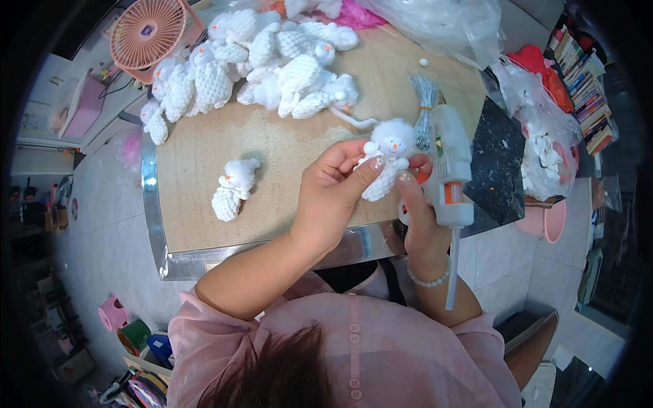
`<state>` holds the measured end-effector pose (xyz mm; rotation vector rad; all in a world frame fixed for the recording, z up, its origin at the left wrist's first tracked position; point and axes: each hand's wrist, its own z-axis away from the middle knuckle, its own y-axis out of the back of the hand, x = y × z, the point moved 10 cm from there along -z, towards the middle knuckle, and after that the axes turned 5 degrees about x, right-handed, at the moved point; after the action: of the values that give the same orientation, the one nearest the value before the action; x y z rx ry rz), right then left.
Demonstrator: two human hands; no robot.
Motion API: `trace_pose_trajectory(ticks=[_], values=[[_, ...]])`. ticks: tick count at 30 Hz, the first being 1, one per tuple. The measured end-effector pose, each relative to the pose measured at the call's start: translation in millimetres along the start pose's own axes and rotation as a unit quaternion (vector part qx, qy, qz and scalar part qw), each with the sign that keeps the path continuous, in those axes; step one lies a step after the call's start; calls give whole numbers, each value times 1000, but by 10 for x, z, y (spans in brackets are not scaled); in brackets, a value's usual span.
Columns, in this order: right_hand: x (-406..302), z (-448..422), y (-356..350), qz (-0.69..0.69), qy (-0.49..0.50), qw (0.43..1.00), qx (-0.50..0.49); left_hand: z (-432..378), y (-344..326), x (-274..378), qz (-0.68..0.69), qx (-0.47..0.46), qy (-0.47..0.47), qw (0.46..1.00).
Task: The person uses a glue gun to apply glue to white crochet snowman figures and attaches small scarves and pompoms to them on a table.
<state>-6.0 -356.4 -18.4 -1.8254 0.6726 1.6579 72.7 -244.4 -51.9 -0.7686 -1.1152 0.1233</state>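
Note:
Between both hands, above the table's front part, is a small white crocheted snowman doll with a fluffy head and orange nose. My left hand grips its body from the left, thumb across the front. On the other side my right hand pinches it at the lower right. A white hot glue gun with a clear glue stick lies beside my right hand, partly over it in view. Another snowman doll lies alone on the wooden table. A bundle of thin wires, banded in the middle, lies behind the glue gun.
Several white crocheted snowmen are heaped at the table's back, beside a pink fan. Plastic bags cover the back right. A black marbled slab is at the right, near a bag of white pieces. A white ball lies behind the wires.

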Motion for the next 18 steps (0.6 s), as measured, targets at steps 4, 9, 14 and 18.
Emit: trace_pose_trajectory(ticks=[4,9,14,18], values=[[97,-31,7,-12,-16,999,26,8,11,-28,-5,-6,5,1000],[91,-17,18,31,5,999,20,8,26,-105,56,-4,54,997],[-5,13,45,178,100,979,7,7,4,-126,89,-11,73,993],[-53,29,46,132,142,981,23,4,-14,-129,97,-15,76,992]])
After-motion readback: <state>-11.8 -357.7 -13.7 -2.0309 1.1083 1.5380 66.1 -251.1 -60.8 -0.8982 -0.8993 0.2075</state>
